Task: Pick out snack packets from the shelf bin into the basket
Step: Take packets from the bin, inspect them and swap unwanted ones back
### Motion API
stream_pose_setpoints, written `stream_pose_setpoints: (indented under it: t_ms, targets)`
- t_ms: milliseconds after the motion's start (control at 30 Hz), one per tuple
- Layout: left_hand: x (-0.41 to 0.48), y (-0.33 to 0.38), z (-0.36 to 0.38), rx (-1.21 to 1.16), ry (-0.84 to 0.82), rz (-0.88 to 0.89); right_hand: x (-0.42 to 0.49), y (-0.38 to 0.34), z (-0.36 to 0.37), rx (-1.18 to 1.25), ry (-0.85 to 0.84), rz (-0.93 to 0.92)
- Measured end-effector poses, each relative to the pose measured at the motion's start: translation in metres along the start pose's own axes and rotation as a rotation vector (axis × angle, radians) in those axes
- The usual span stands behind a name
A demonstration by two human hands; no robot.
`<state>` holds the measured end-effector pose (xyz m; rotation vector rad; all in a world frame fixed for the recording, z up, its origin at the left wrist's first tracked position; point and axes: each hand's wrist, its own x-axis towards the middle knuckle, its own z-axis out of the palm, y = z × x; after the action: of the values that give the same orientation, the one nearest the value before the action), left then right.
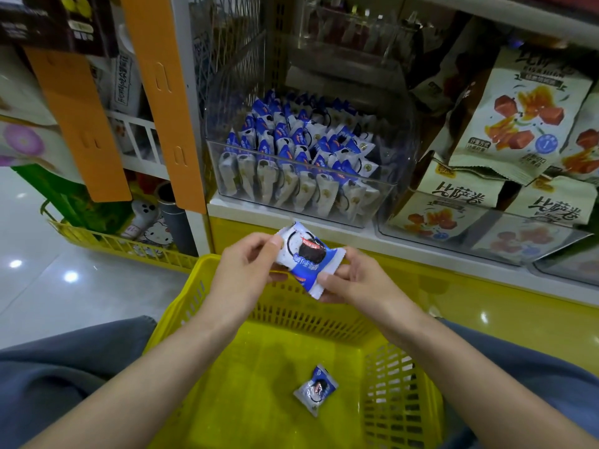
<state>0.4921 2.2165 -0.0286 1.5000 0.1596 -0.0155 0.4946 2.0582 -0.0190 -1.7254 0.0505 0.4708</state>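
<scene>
A blue-and-white snack packet (308, 257) is held above the far rim of the yellow basket (181, 315). My left hand (249, 264) pinches its upper left end and my right hand (353, 280) pinches its lower right end. A second packet of the same kind (316, 392) lies on the basket floor. Directly ahead on the shelf, a clear plastic bin (398, 192) holds several rows of the same packets (291, 150).
To the right, clear bins hold pale green snack bags (522, 121). Orange shelf uprights (168, 102) stand left of the bin, with a yellow floor basket of goods (107, 241) behind them. My knees in blue trousers (48, 371) flank the basket. Glossy floor lies at left.
</scene>
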Motion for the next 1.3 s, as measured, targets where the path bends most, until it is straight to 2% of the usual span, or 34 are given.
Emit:
stream_pose_setpoints:
  t_ms: [100,200,300,367,500,633,700,833,933,1000,1133,1233,1300]
  targets:
    - [0.000,0.000,-0.003,0.105,0.010,0.076,0.001,0.004,-0.001,-0.161,-0.033,0.034]
    - [-0.001,-0.002,-0.005,0.340,0.024,0.242,0.001,0.005,0.004,-0.421,0.025,-0.070]
    - [-0.006,-0.002,-0.004,0.544,-0.024,0.406,0.000,0.002,0.012,-0.365,0.072,-0.213]
    - [-0.008,-0.005,-0.002,0.486,-0.068,0.357,-0.001,0.000,0.013,-0.355,0.089,-0.272]
    - [-0.003,-0.003,0.002,0.100,-0.040,0.057,0.001,-0.002,0.013,-0.334,0.052,-0.297]
    - [-0.006,-0.003,0.001,0.369,-0.050,0.249,0.003,0.002,0.015,-0.328,0.109,-0.359]
    - [-0.009,-0.003,0.001,0.412,-0.071,0.302,0.003,0.002,0.013,-0.325,0.175,-0.366]
    - [-0.009,-0.001,0.006,0.417,-0.046,0.244,0.003,0.001,0.010,-0.325,0.249,-0.388]
    - [-0.005,0.004,0.007,0.138,-0.085,0.016,0.001,0.001,0.011,-0.485,0.280,-0.554]
    - [-0.003,0.005,0.007,0.062,-0.124,-0.076,-0.001,0.000,0.010,-0.624,0.279,-0.641]
    - [-0.001,0.002,0.007,0.145,-0.120,0.005,-0.003,-0.004,0.007,-0.707,0.368,-0.639]
    - [0.001,-0.004,0.002,0.414,-0.014,0.140,-0.002,-0.006,0.002,-0.582,0.464,-0.578]
    - [0.002,-0.006,0.002,0.439,-0.058,0.093,-0.001,-0.007,0.000,-0.488,0.474,-0.569]
